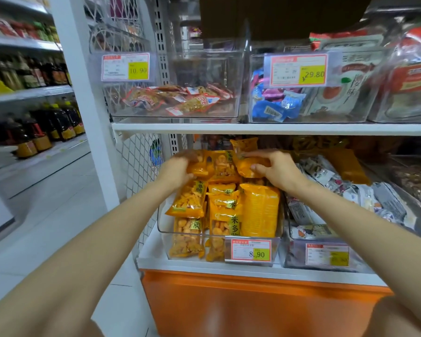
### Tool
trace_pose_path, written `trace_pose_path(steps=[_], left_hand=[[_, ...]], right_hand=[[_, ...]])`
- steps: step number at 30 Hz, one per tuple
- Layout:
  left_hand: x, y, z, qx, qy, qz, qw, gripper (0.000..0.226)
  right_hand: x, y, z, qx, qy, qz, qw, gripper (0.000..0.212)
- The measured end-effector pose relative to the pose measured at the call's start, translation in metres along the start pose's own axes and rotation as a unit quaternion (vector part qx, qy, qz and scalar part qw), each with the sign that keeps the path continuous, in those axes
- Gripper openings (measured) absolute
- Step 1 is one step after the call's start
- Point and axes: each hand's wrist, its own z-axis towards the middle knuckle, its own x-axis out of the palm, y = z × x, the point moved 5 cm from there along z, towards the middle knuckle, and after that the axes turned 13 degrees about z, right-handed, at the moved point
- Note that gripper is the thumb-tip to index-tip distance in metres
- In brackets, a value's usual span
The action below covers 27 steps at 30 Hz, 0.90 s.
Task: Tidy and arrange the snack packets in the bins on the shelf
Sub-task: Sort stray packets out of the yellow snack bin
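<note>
A clear plastic bin (164, 227) on the lower shelf holds several orange snack packets (259, 210). My left hand (178, 170) grips an orange packet (199, 166) at the back left of the bin, thumb underneath. My right hand (276, 170) pinches another orange packet (247, 166) at the back right of the same bin. Between the two hands stands one more upright orange packet (223, 165). The bin's back part is hidden behind the packets.
To the right sits a bin (299, 254) of white packets (326, 176). The upper shelf (253, 128) carries clear bins with red packets (175, 98) and blue packets (275, 105). Price tags hang on the bin fronts. An aisle with bottles (34, 132) lies left.
</note>
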Motion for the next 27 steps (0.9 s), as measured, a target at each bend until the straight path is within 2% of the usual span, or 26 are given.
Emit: trace_pose_path(steps=[2, 6, 10, 13, 15, 16, 18, 21, 23, 24, 27], left_hand=[[0.004, -0.004, 0.005, 0.018, 0.044, 0.028, 0.998, 0.046], [0.007, -0.005, 0.009, 0.046, 0.083, 0.076, 0.993, 0.046], [0.012, -0.004, 0.004, 0.045, 0.161, 0.054, 0.984, 0.051], [-0.003, -0.007, -0.003, 0.044, 0.106, -0.043, 0.992, 0.05], [-0.02, -0.019, -0.014, 0.073, 0.069, -0.13, 0.986, 0.069], [-0.026, -0.027, -0.021, 0.095, 0.057, -0.135, 0.985, 0.079], [-0.038, -0.042, -0.031, 0.12, 0.011, -0.082, 0.989, 0.08], [-0.053, -0.04, -0.04, 0.102, -0.098, -0.039, 0.989, 0.053], [-0.055, -0.03, -0.047, 0.102, -0.123, -0.045, 0.986, 0.047], [-0.053, -0.024, -0.051, 0.113, -0.131, -0.044, 0.984, 0.047], [-0.045, -0.007, -0.065, 0.148, -0.128, -0.017, 0.981, 0.054]], right_hand=[[-0.002, 0.002, -0.001, -0.011, -0.008, 0.011, 1.0, 0.033], [-0.003, 0.009, -0.003, -0.034, -0.023, 0.01, 0.999, 0.032], [0.004, 0.014, -0.003, -0.048, -0.037, 0.008, 0.998, 0.032], [0.009, 0.021, -0.005, -0.055, -0.035, 0.024, 0.998, 0.032], [0.014, 0.027, -0.006, -0.063, -0.03, 0.042, 0.997, 0.032], [0.016, 0.03, -0.007, -0.068, -0.027, 0.051, 0.996, 0.031], [0.023, 0.036, -0.009, -0.078, -0.011, 0.067, 0.995, 0.032], [0.031, 0.04, -0.014, -0.073, 0.033, 0.1, 0.992, 0.037], [0.028, 0.039, -0.017, -0.044, 0.057, 0.147, 0.987, 0.039], [0.024, 0.037, -0.018, -0.035, 0.065, 0.144, 0.987, 0.038], [0.011, 0.029, -0.019, -0.039, 0.091, 0.026, 0.995, 0.025]])
